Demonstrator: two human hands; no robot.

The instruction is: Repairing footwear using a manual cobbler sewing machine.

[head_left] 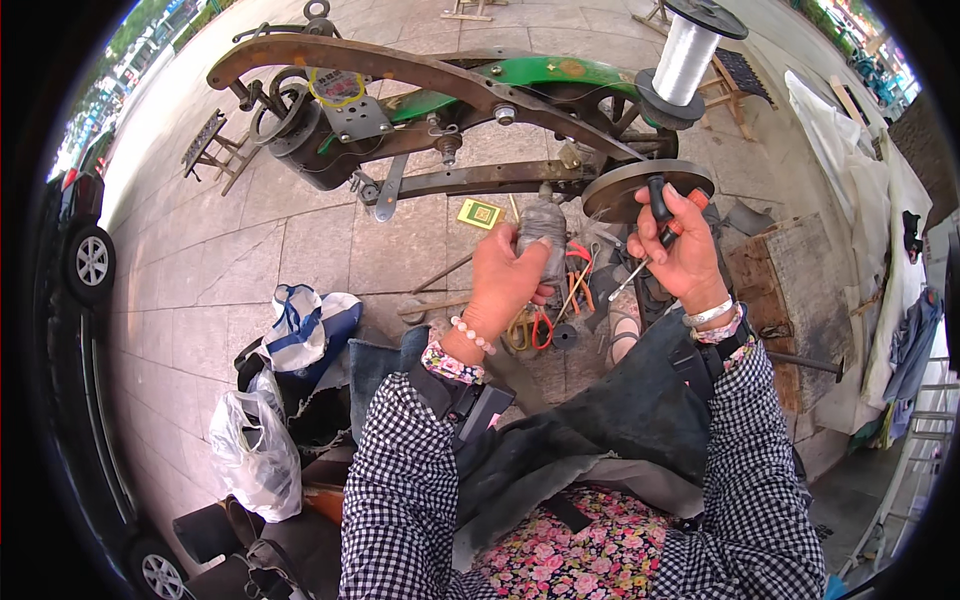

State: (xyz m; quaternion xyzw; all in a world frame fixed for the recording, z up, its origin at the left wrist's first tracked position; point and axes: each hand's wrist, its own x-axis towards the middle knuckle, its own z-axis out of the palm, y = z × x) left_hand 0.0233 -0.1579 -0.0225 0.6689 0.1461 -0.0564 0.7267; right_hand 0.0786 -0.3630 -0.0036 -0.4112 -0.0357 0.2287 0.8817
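My left hand (508, 272) is wrapped round a grimy grey bottle (541, 232) with a narrow top, held upright just below the iron arm of a hand-cranked sewing machine (440, 180). A screwdriver (690, 212) with an orange and black handle lies in my closed right hand (684, 250), its thin shaft pointing down and to the left. Against those fingers stands a black knob (658, 196), in front of the machine's round wheel (620, 188); I cannot tell whether I grip it too. A dark apron cloth (590, 410) covers my lap.
Below my hands lie red-handled scissors (542, 328), orange-handled pliers (588, 296) and a yellow card (481, 213). A white thread spool (686, 66) tops the machine. A wooden box (800, 300) stands right; a plastic bag (255, 455) and striped bag (310, 325) sit left. A black car (85, 380) is beyond.
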